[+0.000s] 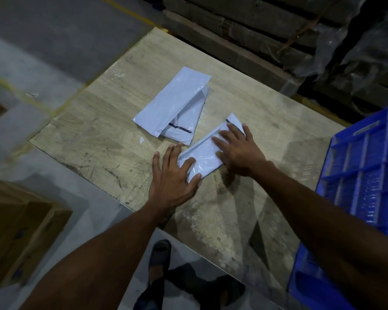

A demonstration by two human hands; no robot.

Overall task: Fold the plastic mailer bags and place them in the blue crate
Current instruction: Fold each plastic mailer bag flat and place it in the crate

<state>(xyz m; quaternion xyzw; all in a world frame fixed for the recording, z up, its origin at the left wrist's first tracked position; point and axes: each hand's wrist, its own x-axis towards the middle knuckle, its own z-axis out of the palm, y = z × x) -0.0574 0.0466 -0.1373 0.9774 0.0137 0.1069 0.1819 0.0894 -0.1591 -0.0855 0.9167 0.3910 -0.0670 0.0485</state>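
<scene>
**Pressing the fold flat**

You are mid-fold on the near mailer bag (205, 156), lying on the wooden table (103, 130). Your left hand (173, 175) and right hand (238, 151) both press it down with straight, spread fingers, grasping nothing. The bag looks pale grey, glossy and creased lengthwise. Next, you likely need a firm pinch to carry it right to the blue crate (363, 175). Two more bags (175, 106) wait just beyond.

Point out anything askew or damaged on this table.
Nothing damaged. Two mailer bags lie crossed at an angle, untidy, one's flap end poking out beneath the other. Both hands, left and right, press a third bag flat.
</scene>
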